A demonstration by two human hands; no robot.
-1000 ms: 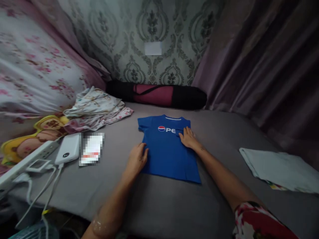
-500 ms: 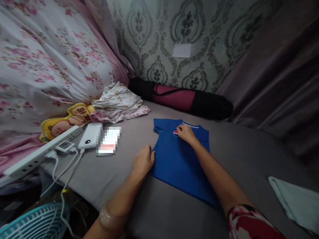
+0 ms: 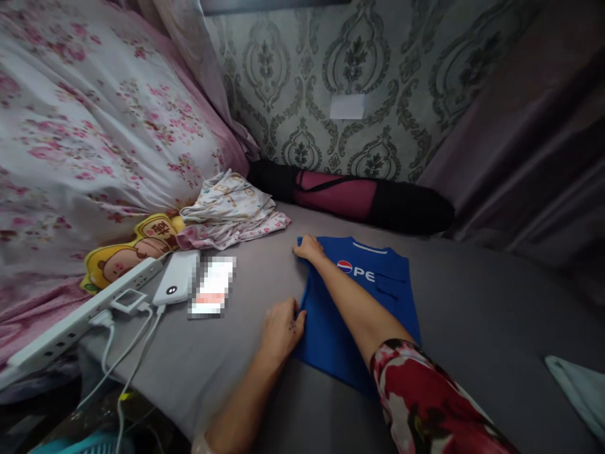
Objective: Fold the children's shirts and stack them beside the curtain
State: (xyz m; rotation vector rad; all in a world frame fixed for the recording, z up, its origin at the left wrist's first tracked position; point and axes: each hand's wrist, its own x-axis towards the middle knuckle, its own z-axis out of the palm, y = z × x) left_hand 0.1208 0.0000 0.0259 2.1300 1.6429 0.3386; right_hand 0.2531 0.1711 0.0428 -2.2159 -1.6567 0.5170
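Note:
A small blue T-shirt [image 3: 378,296] with a Pepsi logo lies flat on the grey bed sheet [image 3: 472,315], its right side folded in. My left hand [image 3: 282,326] rests with curled fingers on the shirt's lower left edge and seems to pinch the cloth. My right hand [image 3: 309,248] reaches across the shirt to its left sleeve at the top left corner, fingers closed on the fabric there. My right forearm lies over the middle of the shirt.
Folded patterned clothes [image 3: 227,208] lie to the left of the shirt. A power bank [image 3: 177,287], a blurred phone [image 3: 212,287] and a power strip [image 3: 80,312] sit at the left edge. A black and pink rolled bag [image 3: 354,195] lies against the wall. Pale folded cloth [image 3: 576,391] lies at right.
My right hand has moved from the shirt's chest logo across to the left sleeve. The logo shows again. The view has shifted slightly; my left hand has stayed on the left edge.

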